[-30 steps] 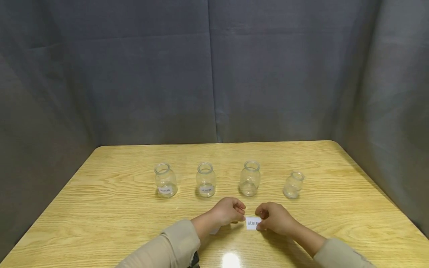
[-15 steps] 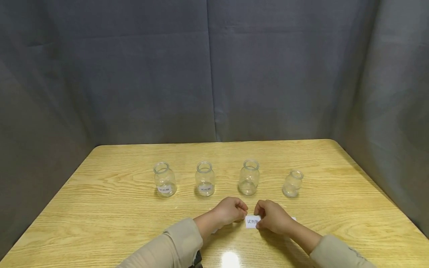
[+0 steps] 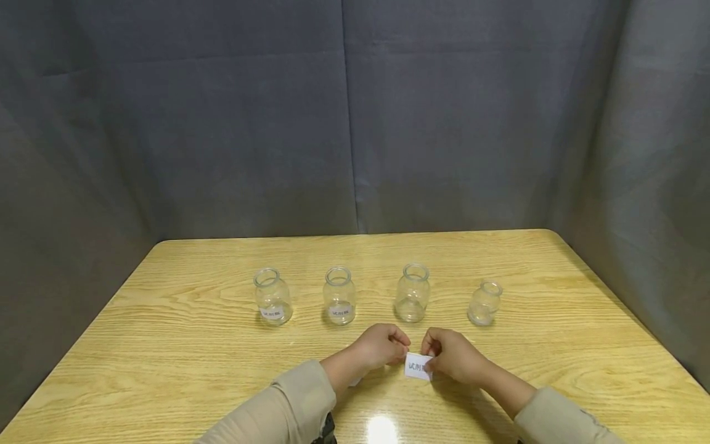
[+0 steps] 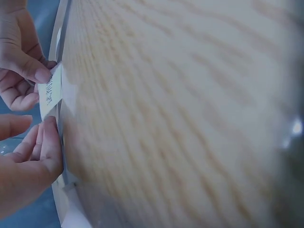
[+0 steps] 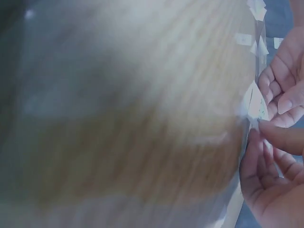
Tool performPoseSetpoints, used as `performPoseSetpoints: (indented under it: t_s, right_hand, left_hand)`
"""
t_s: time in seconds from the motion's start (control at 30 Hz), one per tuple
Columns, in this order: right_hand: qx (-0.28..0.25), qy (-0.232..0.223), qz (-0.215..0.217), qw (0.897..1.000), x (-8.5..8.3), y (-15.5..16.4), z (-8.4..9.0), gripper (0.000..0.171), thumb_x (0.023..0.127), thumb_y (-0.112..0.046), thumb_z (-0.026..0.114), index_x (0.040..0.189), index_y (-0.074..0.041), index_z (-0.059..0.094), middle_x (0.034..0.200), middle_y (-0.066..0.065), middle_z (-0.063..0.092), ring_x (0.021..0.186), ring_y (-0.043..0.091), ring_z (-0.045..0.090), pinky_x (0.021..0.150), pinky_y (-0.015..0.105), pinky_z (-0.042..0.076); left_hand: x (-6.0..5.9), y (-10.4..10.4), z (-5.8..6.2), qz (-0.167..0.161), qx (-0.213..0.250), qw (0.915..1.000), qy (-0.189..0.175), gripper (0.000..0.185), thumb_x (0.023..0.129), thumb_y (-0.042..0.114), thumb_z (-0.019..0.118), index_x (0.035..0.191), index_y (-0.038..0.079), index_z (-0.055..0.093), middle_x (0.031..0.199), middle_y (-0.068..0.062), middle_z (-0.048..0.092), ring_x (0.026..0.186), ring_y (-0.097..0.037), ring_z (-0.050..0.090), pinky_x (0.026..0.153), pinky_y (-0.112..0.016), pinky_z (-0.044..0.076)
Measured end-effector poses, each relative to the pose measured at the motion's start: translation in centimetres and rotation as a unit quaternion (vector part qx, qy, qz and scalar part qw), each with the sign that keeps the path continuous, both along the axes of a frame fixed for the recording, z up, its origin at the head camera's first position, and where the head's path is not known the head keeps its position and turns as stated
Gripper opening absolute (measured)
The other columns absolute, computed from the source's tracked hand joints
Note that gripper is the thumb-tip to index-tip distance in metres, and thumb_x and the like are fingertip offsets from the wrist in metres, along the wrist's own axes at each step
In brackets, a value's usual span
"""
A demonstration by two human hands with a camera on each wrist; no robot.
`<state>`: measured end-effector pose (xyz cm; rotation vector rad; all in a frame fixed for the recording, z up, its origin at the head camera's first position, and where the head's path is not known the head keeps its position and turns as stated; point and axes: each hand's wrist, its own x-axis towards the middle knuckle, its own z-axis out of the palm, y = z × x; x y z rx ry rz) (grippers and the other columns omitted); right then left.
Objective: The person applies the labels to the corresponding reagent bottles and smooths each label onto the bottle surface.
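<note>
A small white label (image 3: pixel 418 366) with dark print is held just above the wooden table (image 3: pixel 166 345), near its front edge. My right hand (image 3: pixel 435 354) pinches its right side between thumb and fingers. My left hand (image 3: pixel 397 348) is curled, with its fingertips on the label's left edge. In the left wrist view the label (image 4: pixel 50 92) sits between both hands, edge-on to the table. It shows again in the right wrist view, where the label (image 5: pixel 257 102) is blurred. Both sleeves are beige.
Four clear glass jars stand in a row behind the hands. The two left jars (image 3: pixel 273 297) (image 3: pixel 339 296) carry white labels. The third jar (image 3: pixel 413 293) and the small right jar (image 3: pixel 484 303) are bare. Grey cloth hangs behind and beside the table.
Both hands have drawn slightly closer together. The label has tilted and risen a little off the table. The jars have not moved.
</note>
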<state>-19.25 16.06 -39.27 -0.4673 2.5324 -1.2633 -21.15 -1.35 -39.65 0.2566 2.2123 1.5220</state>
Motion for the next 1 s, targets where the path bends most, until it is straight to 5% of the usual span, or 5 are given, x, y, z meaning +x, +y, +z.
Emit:
performPoseSetpoints:
  t_s: [0.47,0.73,1.0]
  right_hand:
    - [-0.115,-0.044,-0.002,0.992,-0.7,0.5,0.3,0.014,0.079,0.006,0.060,0.091,0.009,0.054,0.079,0.004,0.051,0.075,0.016,0.048,0.060,0.020,0.045]
    - [-0.153,-0.096,-0.002,0.984,-0.8,1.2,0.5,0.024,0.082,-0.007,0.063,0.097,0.009,0.052,0.082,0.003,0.054,0.075,0.017,0.052,0.064,0.023,0.047]
    - [-0.160,-0.111,0.018,0.981,-0.8,1.5,0.5,0.026,0.082,-0.009,0.063,0.094,0.010,0.052,0.079,0.000,0.054,0.075,0.015,0.051,0.065,0.022,0.045]
  left_hand:
    - [-0.5,-0.6,0.0,-0.026,0.027,0.9993,-0.005,0.011,0.086,0.001,0.056,0.094,-0.007,0.060,0.084,-0.008,0.060,0.074,-0.016,0.060,0.071,-0.030,0.054]
    - [-0.5,-0.9,0.3,-0.022,0.086,0.9954,-0.037,0.013,0.089,0.003,0.055,0.095,-0.006,0.060,0.081,-0.008,0.061,0.069,-0.013,0.058,0.070,-0.027,0.054]
    - [-0.7,-1.5,0.6,-0.053,0.111,0.9906,-0.061,0.016,0.090,0.002,0.052,0.097,-0.011,0.058,0.080,-0.009,0.061,0.068,-0.011,0.060,0.068,-0.024,0.054]
